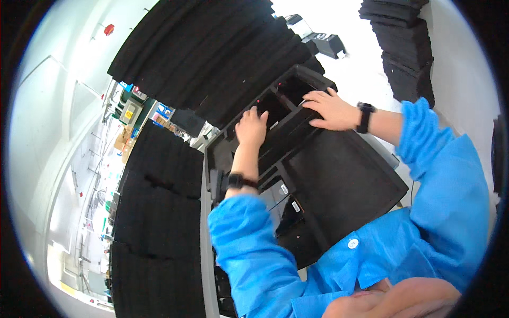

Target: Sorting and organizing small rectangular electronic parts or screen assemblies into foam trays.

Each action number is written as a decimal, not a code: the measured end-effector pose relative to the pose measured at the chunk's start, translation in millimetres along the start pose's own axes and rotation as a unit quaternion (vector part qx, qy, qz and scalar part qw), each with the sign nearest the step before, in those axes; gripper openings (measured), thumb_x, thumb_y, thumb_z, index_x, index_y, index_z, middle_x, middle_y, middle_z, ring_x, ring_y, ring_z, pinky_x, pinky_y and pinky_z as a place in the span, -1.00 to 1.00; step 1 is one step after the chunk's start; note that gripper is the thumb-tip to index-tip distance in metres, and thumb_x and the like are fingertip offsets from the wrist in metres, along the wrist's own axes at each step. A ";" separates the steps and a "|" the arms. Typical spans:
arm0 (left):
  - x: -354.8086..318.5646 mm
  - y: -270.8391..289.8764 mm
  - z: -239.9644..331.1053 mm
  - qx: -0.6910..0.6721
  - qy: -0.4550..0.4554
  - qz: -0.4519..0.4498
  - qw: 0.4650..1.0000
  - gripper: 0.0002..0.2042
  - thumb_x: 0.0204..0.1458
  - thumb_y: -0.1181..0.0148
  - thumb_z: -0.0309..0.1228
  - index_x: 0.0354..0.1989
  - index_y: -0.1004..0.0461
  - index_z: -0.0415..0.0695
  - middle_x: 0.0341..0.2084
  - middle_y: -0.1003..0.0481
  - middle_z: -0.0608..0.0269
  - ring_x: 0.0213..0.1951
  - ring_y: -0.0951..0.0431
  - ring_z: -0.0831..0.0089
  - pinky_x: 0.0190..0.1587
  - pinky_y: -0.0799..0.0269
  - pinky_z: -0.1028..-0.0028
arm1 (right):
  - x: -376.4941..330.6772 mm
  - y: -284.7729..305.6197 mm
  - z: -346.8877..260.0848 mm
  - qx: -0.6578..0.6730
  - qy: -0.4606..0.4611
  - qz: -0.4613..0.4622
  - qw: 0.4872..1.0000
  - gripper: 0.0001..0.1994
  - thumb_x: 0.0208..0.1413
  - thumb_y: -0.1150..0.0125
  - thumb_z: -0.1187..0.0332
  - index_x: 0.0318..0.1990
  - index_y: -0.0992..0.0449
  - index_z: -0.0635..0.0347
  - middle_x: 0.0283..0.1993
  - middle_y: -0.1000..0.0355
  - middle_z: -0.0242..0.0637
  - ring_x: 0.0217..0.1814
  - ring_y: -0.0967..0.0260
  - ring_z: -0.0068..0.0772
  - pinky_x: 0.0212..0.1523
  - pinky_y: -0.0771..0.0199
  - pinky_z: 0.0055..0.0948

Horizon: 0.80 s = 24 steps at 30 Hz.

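A black foam tray [344,169] with several cut-out compartments lies before me, turned at an angle. My left hand [252,128] rests over its far row of compartments, fingers a little bent and apart. Beside those fingers a dark glossy piece [269,112] sits in a compartment. On the foam at the far right end lies my right hand [335,111], fingers spread and thumb apart. A thin pale strip shows by its fingertips; whether they touch it I cannot tell. Nearer me, a grey flat piece [277,192] and a black glossy piece [289,214], both with white labels, lie in other compartments.
Tall stacks of black foam sheets stand beyond the tray [212,58], along the left [159,228] and at the far right [405,53]. A black box [328,45] is on the pale floor beyond. Mixed goods and cartons [127,119] crowd the far left.
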<state>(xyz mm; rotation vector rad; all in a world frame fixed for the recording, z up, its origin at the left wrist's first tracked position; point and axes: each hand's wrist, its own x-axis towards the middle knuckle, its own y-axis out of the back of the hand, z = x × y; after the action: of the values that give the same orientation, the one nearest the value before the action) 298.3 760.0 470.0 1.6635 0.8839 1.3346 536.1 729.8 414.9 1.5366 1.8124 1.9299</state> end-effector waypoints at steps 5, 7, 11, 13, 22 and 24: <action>-118.6 50.8 -29.5 -0.004 -0.063 -0.096 0.993 -0.68 -0.15 -0.03 -0.17 -0.40 -0.34 -0.22 -0.35 -0.36 0.04 -0.32 -0.40 0.10 -0.32 -0.32 0.24 | -91.5 11.4 8.4 0.074 -0.096 -0.161 0.979 -0.39 -0.22 -0.13 0.26 0.06 -0.10 0.19 0.19 0.15 -0.07 0.23 0.18 -0.11 0.14 0.12 -0.14; -153.2 59.7 -39.3 0.056 0.029 -0.296 0.953 -0.62 -0.18 -0.05 -0.12 -0.39 -0.36 -0.24 -0.35 -0.36 0.01 -0.30 -0.41 0.12 -0.28 -0.33 0.25 | -106.5 8.1 14.1 0.186 -0.152 -0.198 0.950 -0.38 -0.21 -0.10 0.32 0.10 -0.05 0.17 0.23 0.25 -0.07 0.25 0.22 -0.10 0.17 0.15 -0.20; -218.9 23.5 -67.1 0.099 0.080 -0.246 0.961 -0.40 -0.13 0.03 0.02 -0.10 -0.23 -0.32 -0.22 -0.25 -0.20 -0.13 -0.27 -0.01 -0.15 -0.26 0.23 | -97.7 5.0 18.0 0.209 -0.096 -0.208 0.951 -0.40 -0.15 0.00 0.38 0.13 -0.01 0.10 0.27 0.39 -0.17 0.25 0.18 -0.16 0.19 0.20 -0.20; -221.1 11.3 -61.4 0.038 0.175 -0.231 0.956 -0.35 -0.12 0.05 0.03 -0.01 -0.14 -0.31 -0.14 -0.18 -0.21 -0.04 -0.16 -0.03 -0.03 -0.11 0.18 | -94.2 7.8 15.2 0.196 -0.115 -0.215 0.950 -0.41 -0.17 0.01 0.41 0.12 -0.03 0.09 0.27 0.39 -0.19 0.26 0.20 -0.17 0.19 0.20 -0.19; -176.3 -12.8 -105.6 -0.184 0.136 -0.333 0.915 -0.44 -0.26 -0.19 -0.09 -0.19 -0.30 -0.31 -0.35 -0.34 0.00 -0.18 -0.31 0.25 -0.13 -0.20 0.40 | -96.7 -5.2 11.9 0.225 -0.116 -0.192 0.948 -0.44 -0.23 0.02 0.46 0.07 -0.12 0.06 0.27 0.38 -0.21 0.29 0.29 -0.19 0.19 0.25 -0.16; -152.5 3.5 -105.7 -0.245 0.114 -0.407 0.873 -0.70 -0.24 -0.23 -0.26 -0.45 -0.44 -0.28 -0.56 -0.37 0.21 -0.45 -0.35 0.52 -0.38 -0.26 0.52 | -105.1 -2.1 16.9 0.248 -0.128 -0.163 0.946 -0.43 -0.27 0.02 0.50 0.06 -0.14 0.07 0.27 0.37 -0.17 0.29 0.31 -0.19 0.20 0.28 -0.19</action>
<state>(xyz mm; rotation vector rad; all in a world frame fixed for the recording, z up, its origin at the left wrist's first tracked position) 165.0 640.1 422.2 0.6120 1.0970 1.0224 598.3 674.7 348.4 1.3928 2.3549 1.1233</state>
